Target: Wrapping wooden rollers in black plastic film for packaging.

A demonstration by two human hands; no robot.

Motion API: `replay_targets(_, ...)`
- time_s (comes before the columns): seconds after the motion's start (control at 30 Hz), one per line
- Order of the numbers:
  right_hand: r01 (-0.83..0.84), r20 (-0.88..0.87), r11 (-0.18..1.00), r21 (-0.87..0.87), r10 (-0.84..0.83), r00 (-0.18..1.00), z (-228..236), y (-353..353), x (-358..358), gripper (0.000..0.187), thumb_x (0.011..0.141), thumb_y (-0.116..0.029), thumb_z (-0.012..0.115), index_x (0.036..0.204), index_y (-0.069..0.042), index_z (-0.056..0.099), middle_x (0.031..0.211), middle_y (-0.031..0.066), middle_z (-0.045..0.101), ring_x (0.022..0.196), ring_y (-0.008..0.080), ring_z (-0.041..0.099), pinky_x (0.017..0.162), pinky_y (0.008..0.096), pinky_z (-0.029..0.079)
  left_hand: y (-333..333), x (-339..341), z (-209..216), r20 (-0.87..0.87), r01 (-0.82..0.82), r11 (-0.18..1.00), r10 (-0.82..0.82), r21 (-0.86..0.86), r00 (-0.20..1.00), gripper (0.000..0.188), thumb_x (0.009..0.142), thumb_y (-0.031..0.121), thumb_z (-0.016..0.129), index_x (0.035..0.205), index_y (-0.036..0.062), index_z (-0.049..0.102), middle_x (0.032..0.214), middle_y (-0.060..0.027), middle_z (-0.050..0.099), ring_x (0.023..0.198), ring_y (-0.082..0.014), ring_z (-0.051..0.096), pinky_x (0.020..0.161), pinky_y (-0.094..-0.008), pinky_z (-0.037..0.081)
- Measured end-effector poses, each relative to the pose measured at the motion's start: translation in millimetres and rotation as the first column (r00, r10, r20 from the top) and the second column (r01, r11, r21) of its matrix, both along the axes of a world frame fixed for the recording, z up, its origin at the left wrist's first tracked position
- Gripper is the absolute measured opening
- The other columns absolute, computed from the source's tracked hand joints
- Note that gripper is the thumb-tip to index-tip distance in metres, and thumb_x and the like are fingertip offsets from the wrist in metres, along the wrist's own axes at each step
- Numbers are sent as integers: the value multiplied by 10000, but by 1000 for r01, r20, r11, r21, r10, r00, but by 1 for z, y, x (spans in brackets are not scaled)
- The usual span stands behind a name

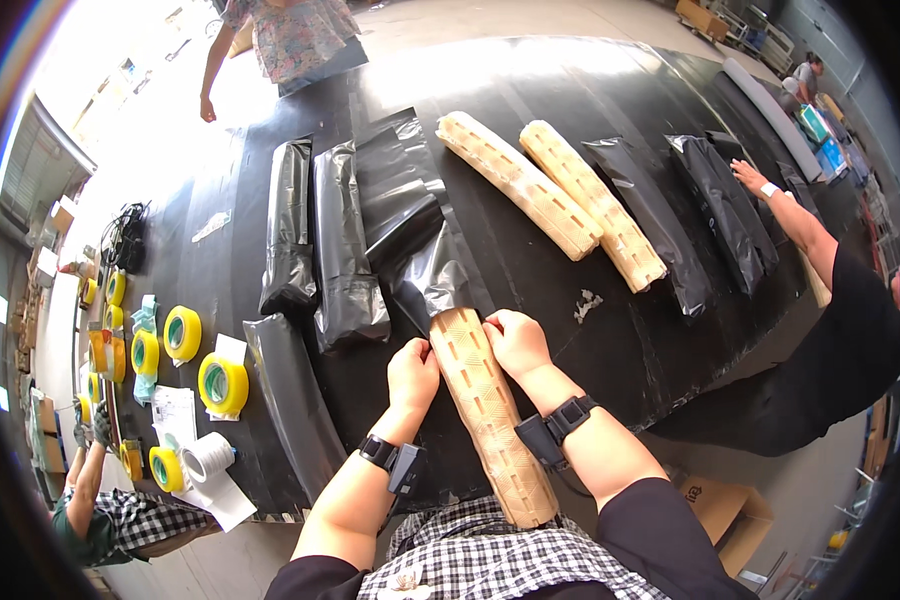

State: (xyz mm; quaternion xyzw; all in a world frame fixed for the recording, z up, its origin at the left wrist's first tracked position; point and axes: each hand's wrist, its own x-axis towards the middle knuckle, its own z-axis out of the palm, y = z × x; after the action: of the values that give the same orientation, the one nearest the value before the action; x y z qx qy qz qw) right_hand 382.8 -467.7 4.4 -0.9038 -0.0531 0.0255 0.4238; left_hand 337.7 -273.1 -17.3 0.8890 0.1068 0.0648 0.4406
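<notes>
A long tan patterned roll (492, 420) points away from my body, its near end against my checked apron. Its far end sits inside the mouth of a black plastic bag (435, 265) that lies flat and creased on the table. My left hand (412, 378) is closed at the left side of the bag's mouth, fingers pinching its edge beside the roll. On the opposite side, my right hand (516, 342) is closed on the bag's edge, knuckles up. The fingertips of both hands are partly hidden.
Filled black bags (348, 250) lie to the left, and two more tan rolls (518, 185) to the right, with further black bags (725, 215) beyond. Yellow tape rolls (223, 385) stand at the left. A co-worker's hand (752, 178) reaches in at right; other people stand around the table.
</notes>
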Motion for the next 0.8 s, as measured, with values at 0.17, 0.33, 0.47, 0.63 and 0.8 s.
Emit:
replay_targets(0.17, -151, 61, 986, -72, 155, 986, -4, -45, -67, 145, 898, -179, 612, 906, -41, 659, 886, 189, 669, 870, 410, 644, 772, 480, 528, -4, -50, 22, -52, 364, 910, -361, 199, 931, 95, 821, 130, 638, 797, 39, 655, 766, -204, 648, 770, -416, 641, 701, -491, 522)
replay_targets(0.33, -352, -378, 935, -45, 310, 872, 19, -120, -220, 121, 866, -170, 657, 866, -51, 680, 876, 158, 688, 865, 362, 680, 761, 446, 555, -28, -170, 37, -597, 583, 730, -658, -357, 458, 246, 842, 217, 713, 1005, 31, 711, 914, -197, 721, 880, -333, 714, 796, -403, 555)
replay_targets(0.47, -412, -194, 904, -115, 386, 902, 19, -92, -164, 135, 862, -176, 643, 891, -50, 682, 857, 178, 683, 836, 380, 673, 736, 450, 546, -31, -130, 33, -375, 501, 851, -520, -154, 767, 169, 832, 162, 670, 931, 28, 696, 906, -204, 711, 872, -357, 703, 775, -425, 550)
replay_targets(0.63, -660, -343, 689, -300, 568, 748, 20, -47, -53, 173, 813, -175, 625, 885, -60, 733, 860, 199, 701, 826, 397, 680, 718, 458, 547, -17, -64, 51, -282, 402, 915, -374, 46, 883, 133, 826, 148, 630, 813, 16, 629, 820, -217, 670, 808, -413, 670, 721, -480, 533)
replay_targets(0.8, -557, -467, 804, -207, 419, 779, 13, -85, -129, 238, 891, -277, 660, 958, -52, 699, 903, 184, 716, 893, 376, 692, 799, 470, 545, -3, -143, 31, -504, 348, 921, -388, -176, 772, 252, 866, 262, 719, 847, 29, 624, 764, -140, 694, 726, -275, 700, 695, -401, 535)
